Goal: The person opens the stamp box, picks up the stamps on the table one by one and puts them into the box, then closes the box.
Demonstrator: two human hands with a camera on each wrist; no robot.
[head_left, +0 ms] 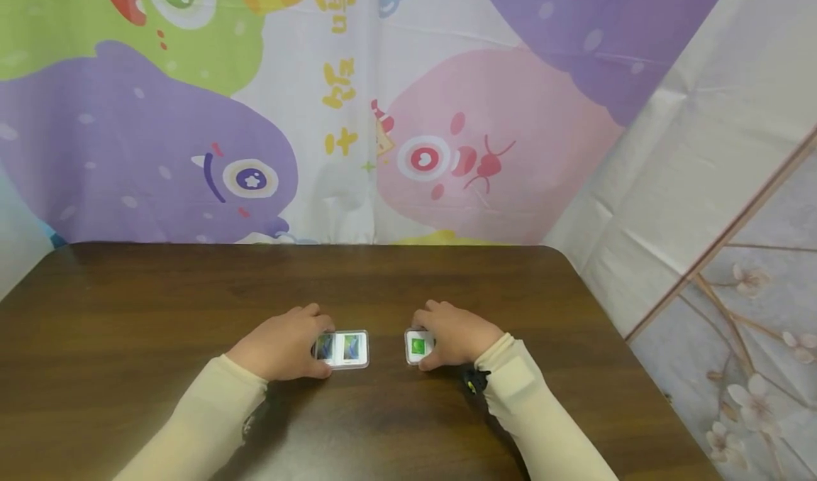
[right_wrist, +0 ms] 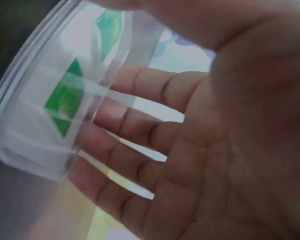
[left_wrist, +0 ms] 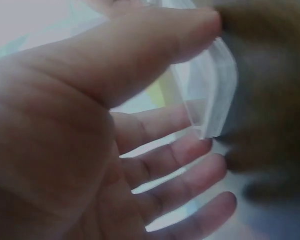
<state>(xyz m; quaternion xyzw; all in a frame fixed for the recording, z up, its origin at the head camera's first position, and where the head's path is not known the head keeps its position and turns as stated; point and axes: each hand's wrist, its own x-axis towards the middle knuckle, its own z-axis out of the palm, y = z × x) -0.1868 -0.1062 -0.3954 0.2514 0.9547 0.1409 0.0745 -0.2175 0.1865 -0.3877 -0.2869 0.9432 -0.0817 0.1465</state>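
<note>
My left hand (head_left: 287, 343) grips a clear plastic case (head_left: 353, 350) by its left end, thumb at the near edge and fingers at the far edge. Two small blue-green pictures on white show through it. To the right, across a short gap, my right hand (head_left: 458, 333) holds a smaller-looking clear case (head_left: 418, 346) bearing a green picture; the palm side hides part of it. The right wrist view shows this transparent case (right_wrist: 55, 110) between thumb and fingers, with green patches inside. In the left wrist view the clear case (left_wrist: 217, 95) is blurred and partly behind the thumb.
Both cases are at the brown wooden table (head_left: 383, 431), around its middle. Behind the table hangs a cloth (head_left: 338, 183) printed with cartoon monsters. A pale panel with blossoms (head_left: 753, 403) stands along the right side. A small black object (head_left: 475, 380) sits at the right wrist.
</note>
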